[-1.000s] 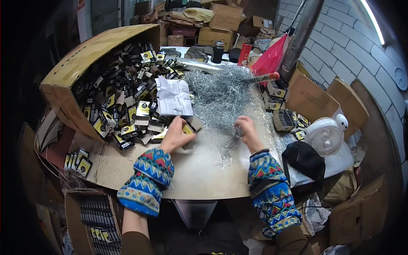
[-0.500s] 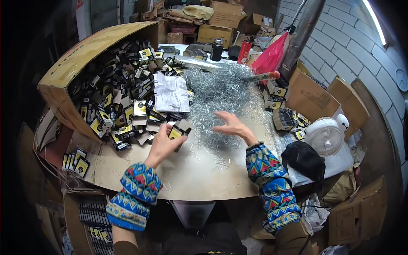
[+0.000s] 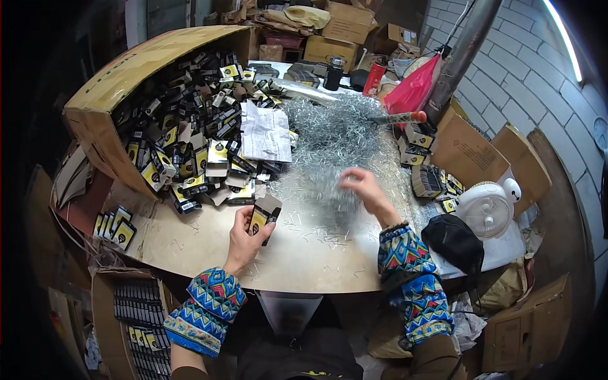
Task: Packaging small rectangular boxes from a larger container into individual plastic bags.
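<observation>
At about 7 o'clock from the middle of the table (image 3: 310, 272), near its front edge, is a small box (image 3: 258, 220). Its long axis runs roughly from 7 to 1 o'clock, with the flap end pointing to 1. The left hand (image 3: 240, 246) grips it, thumb on the right side and fingers on the left; that forearm, in a patterned sleeve (image 3: 208, 310), comes in from 7 o'clock. The box is black with a yellow panel, and a plain greyish-brown flap stands out at its far end.

Farther in, toward 3 o'clock, the right hand (image 3: 370, 193) reaches from 5 o'clock, wrist bent and curled fingers pointing to about 10. A blurred clump of pins (image 3: 334, 201) is just beside the fingertips; whether they hold any cannot be told. Loose pins lie scattered between the hands.

Out at 3 o'clock stands a white fan (image 3: 486, 212). Beyond the right hand, at 1 o'clock, rises a silvery heap of pins (image 3: 329, 130), with a creased white paper (image 3: 265, 133) at 11. At 10, a large carton (image 3: 92, 136) lies open toward the table, spilling similar boxes. Farthest, near 12, stands a black bottle (image 3: 334, 75).
</observation>
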Motion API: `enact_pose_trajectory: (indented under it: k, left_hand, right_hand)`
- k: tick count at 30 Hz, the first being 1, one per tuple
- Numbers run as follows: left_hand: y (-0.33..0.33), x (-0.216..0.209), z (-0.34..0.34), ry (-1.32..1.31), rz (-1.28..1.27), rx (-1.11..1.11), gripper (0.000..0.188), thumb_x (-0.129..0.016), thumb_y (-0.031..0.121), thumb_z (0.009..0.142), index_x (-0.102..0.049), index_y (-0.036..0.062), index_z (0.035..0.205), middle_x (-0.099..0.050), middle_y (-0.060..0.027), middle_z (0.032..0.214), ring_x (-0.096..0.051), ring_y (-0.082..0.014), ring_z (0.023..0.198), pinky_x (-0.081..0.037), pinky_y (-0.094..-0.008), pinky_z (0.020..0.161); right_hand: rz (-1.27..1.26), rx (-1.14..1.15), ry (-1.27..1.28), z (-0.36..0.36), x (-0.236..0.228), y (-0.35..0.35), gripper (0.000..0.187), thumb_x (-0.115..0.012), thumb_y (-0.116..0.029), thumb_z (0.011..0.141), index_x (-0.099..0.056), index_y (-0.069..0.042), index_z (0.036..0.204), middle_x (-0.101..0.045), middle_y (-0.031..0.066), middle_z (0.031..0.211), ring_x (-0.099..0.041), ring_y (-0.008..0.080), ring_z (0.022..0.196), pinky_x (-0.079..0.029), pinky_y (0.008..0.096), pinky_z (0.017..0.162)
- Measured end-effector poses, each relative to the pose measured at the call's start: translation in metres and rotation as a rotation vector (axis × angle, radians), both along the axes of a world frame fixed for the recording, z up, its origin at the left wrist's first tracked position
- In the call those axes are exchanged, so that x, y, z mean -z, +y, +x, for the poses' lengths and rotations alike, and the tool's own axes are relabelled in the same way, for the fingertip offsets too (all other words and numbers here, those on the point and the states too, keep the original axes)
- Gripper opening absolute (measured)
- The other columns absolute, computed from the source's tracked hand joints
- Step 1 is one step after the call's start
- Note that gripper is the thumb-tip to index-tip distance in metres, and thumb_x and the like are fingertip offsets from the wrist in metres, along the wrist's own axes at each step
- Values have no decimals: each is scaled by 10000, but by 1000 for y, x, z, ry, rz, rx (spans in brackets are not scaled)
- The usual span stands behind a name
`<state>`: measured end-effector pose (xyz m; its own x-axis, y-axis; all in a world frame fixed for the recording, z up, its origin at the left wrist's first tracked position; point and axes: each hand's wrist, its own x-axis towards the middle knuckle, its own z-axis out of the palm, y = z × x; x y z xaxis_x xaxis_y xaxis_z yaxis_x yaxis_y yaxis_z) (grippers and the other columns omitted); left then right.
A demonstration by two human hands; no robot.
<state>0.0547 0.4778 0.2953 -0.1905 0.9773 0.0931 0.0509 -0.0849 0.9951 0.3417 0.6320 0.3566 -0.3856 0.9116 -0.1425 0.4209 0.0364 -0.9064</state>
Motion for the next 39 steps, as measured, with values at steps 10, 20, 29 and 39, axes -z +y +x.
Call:
enact_pose_trajectory:
  k: [10,20,29,39]
  left_hand:
    - [5,5,1,-57,29,-33,566,-777,248,817,-458,-18,1204,-613,-87,1049,-589,-117,913,-492,-260,820]
    - [6,0,5,-48,49,-30,568,-775,251,816,-460,-22,1202,-619,-90,1038,-592,-122,903,-495,-255,805]
    - [5,4,1,-61,36,-51,544,-767,237,822,-463,-17,1194,-616,-86,1037,-595,-122,906,-492,-257,810]
    - [6,5,6,-81,50,-37,550,-772,233,817,-460,-16,1195,-605,-84,1058,-592,-118,922,-491,-256,825]
  right_hand:
    - [78,128,648,-18,-51,21,102,-611,-59,899,-617,-79,999,-653,48,1065,-570,126,906,-452,264,812]
    - [653,413,545,-7,-62,34,181,-636,-187,948,-678,-36,1038,-696,51,1007,-586,101,830,-479,245,711]
    - [1040,571,-95,-14,-63,22,200,-601,-189,949,-708,-47,1042,-703,108,895,-571,204,777,-490,337,702]
    - [735,110,-728,49,43,24,246,-674,-132,818,-679,11,1018,-708,118,885,-645,175,872,-517,294,750]
